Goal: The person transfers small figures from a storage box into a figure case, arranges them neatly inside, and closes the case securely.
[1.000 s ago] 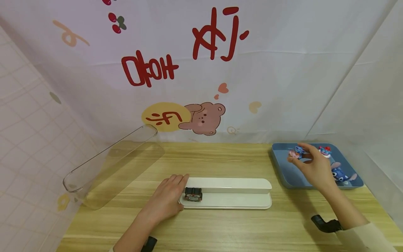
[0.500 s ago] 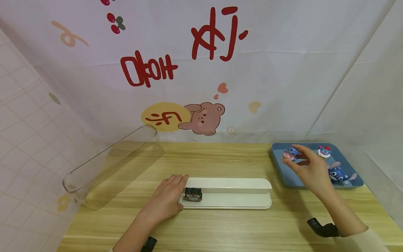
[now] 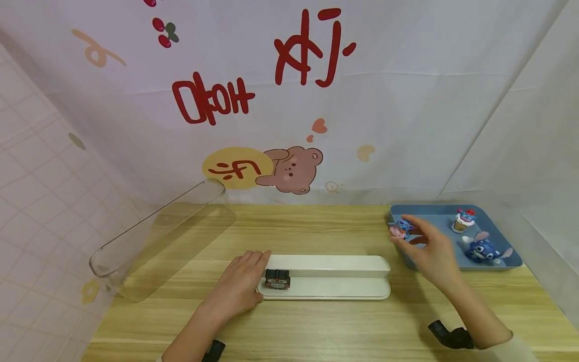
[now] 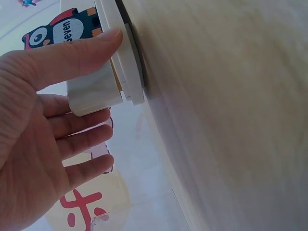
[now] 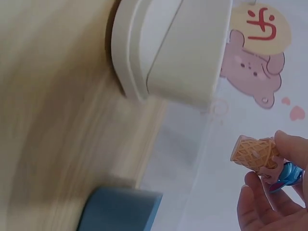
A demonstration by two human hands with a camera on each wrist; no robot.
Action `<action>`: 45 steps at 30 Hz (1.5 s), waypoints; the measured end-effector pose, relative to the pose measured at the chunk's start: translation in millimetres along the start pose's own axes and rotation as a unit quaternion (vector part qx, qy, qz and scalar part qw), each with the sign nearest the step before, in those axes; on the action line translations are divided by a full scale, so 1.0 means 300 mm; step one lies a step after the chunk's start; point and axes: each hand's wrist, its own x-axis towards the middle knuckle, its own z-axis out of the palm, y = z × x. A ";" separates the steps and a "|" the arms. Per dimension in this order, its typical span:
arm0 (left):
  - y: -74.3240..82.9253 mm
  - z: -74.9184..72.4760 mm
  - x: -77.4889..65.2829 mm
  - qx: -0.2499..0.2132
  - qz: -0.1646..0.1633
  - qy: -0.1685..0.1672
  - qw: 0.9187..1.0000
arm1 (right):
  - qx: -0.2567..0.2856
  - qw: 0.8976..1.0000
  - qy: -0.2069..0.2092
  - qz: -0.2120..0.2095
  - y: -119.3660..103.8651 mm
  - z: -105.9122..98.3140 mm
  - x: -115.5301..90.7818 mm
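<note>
My right hand [image 3: 431, 251] pinches a small figurine [image 3: 400, 230], a blue character in pink ice cream, above the left rim of the blue tray [image 3: 434, 251]. In the right wrist view its orange waffle cone [image 5: 255, 151] shows between thumb and fingers. At the left end of a white two-step display stand [image 3: 334, 287], my left hand [image 3: 244, 281] grips it, thumb on the front edge and fingers behind. A dark owl figurine [image 3: 277, 279] stands on the stand's lower step beside that hand; its belly reads "Seven" in the left wrist view.
Inside the tray sit a white-and-blue cone figurine [image 3: 463, 220] with a red top and a blue big-eared figurine [image 3: 484, 249]. A long clear cover [image 3: 167, 241] lies at the left. A printed cloth [image 3: 384, 100] hangs behind the wooden table [image 3: 325, 332].
My right hand has moved left with the cone figurine, from over the tray's middle to its left rim. The left hand and the stand have stayed in place.
</note>
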 end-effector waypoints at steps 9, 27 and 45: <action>0.002 -0.003 -0.003 0.006 0.002 0.002 1.000 | 0.022 1.000 -0.015 -0.017 -0.039 0.048 -0.020; 0.000 -0.002 -0.002 0.012 0.008 0.000 1.000 | 0.089 0.993 -0.019 -0.077 -0.119 0.124 -0.038; -0.002 -0.002 0.001 0.015 0.008 -0.002 1.000 | 0.121 0.988 -0.051 -0.077 -0.209 0.173 -0.055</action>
